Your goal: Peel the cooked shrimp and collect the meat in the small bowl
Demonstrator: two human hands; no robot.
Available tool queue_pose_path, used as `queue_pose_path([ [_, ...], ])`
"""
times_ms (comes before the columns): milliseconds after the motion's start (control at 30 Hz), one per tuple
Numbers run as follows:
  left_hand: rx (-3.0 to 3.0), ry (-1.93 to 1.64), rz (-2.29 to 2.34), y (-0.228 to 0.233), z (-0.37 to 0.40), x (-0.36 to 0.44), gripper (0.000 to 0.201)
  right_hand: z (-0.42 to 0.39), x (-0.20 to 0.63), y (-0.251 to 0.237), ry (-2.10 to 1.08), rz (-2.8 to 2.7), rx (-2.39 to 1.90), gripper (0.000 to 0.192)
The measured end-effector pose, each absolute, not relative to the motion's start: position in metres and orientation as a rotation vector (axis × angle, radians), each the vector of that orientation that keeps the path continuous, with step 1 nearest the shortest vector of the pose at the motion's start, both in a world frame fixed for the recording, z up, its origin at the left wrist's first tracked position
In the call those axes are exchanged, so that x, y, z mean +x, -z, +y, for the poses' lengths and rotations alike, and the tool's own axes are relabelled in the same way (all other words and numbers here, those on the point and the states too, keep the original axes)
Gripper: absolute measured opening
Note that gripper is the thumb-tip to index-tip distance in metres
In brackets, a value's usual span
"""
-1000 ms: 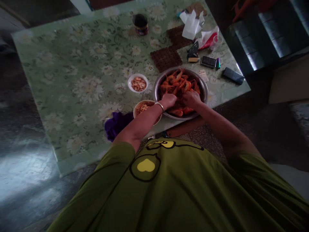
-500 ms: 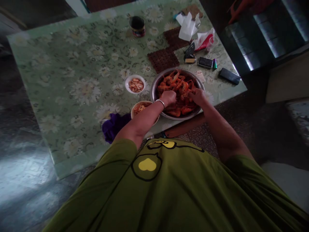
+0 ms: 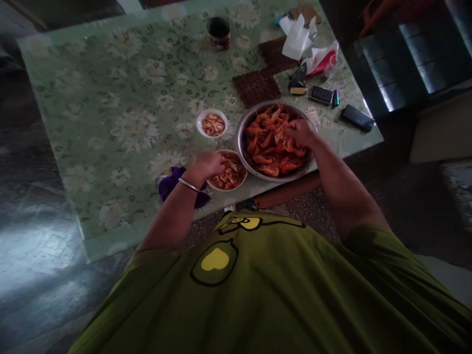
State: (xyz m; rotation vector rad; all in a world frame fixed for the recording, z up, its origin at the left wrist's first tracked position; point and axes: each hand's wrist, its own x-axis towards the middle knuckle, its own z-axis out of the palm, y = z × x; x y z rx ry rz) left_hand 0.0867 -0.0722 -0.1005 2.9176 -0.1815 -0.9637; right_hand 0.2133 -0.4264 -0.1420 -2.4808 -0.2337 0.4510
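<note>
A large metal bowl (image 3: 241, 147) near the table's front edge is full of orange-red whole shrimp (image 3: 271, 142). My right hand (image 3: 300, 132) rests in the bowl on the shrimp, fingers curled on one. My left hand (image 3: 206, 164), with a metal bangle at the wrist, is over the left rim of a small bowl of shells (image 3: 230, 177) beside the big bowl; its fingers are bent and I cannot tell what they hold. A small white bowl of peeled shrimp (image 3: 212, 123) stands farther back.
The table has a green flowered cloth (image 3: 121, 113). A purple cloth (image 3: 171, 182) lies by my left wrist. Brown mats (image 3: 256, 87), a dark jar (image 3: 219, 33), tissues (image 3: 295, 39), a red-and-white bag (image 3: 322, 58) and phones (image 3: 356, 117) lie at the back right. A dark bench stands right of the table.
My left hand left the big bowl and moved left to the small bowl of shells. My right hand shifted farther back and right within the big bowl.
</note>
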Motion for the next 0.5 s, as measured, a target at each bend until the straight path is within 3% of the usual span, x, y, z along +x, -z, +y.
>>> queue_pose_path([
  [200, 2.929, 0.700, -0.138, 0.091, -0.102, 0.084, 0.043, -0.413, 0.252, 0.147, -0.389, -0.262, -2.374, 0.040],
  [367, 2.906, 0.716, -0.338, 0.090, -0.126, 0.088, 0.044, -0.408, 0.270, 0.149, -0.306, -0.213, -2.490, 0.037],
  [500, 2.882, 0.808, -0.484, 0.091, -0.147, 0.100, 0.040, -0.418, 0.262, 0.132, -0.083, -0.130, -2.594, 0.045],
])
